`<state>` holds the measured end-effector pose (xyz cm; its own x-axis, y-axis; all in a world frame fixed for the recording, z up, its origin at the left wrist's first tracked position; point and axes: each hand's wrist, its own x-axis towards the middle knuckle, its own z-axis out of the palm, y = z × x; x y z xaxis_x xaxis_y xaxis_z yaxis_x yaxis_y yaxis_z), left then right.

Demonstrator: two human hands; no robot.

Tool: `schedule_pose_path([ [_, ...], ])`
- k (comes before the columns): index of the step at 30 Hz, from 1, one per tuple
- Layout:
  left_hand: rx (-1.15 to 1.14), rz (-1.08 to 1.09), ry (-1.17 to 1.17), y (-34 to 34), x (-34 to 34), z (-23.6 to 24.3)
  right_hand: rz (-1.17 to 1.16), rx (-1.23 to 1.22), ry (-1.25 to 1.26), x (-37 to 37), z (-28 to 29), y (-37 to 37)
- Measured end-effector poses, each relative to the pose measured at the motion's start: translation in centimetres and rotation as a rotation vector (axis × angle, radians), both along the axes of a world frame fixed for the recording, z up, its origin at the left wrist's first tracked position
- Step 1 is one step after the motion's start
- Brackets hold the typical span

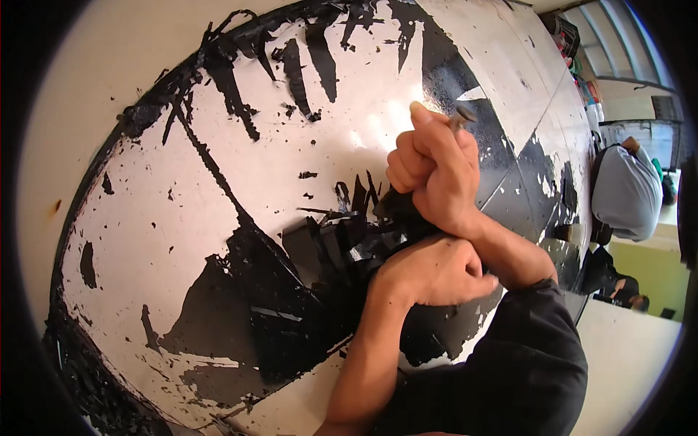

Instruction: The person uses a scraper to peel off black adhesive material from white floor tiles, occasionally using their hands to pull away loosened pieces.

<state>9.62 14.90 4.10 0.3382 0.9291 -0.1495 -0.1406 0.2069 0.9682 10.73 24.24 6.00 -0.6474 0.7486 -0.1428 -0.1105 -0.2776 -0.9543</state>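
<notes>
My right hand (436, 163) is closed in a fist around a metal tool (465, 115) with a round, flat head at its top end. The rest of that tool is hidden by the fingers. My left hand (440, 270) lies just below the right wrist, fingers curled, and I cannot see what, if anything, is in them. Both hands are over a broad pale surface (240, 160) partly covered by a black coating (211, 312). Torn black strips (356, 196) bunch up beside my hands.
More black strips (233, 94) hang along the far curved edge, and black scraps (109, 392) heap at the near left. At the right are a person in a grey top (627, 192), another person in dark clothes (618, 287) and a barred window (622, 40).
</notes>
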Motion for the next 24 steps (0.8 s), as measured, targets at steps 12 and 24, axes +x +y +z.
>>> schedule_pose_path([
  [12, 0.017, -0.033, 0.044, 0.5, 0.1, 0.2, -0.014, 0.131, 0.077, -1.5, 0.0, 2.3],
  [24, 0.006, -0.054, 0.041, 0.7, -0.1, 0.3, -0.005, 0.152, 0.093, -1.5, 0.2, 2.4],
])
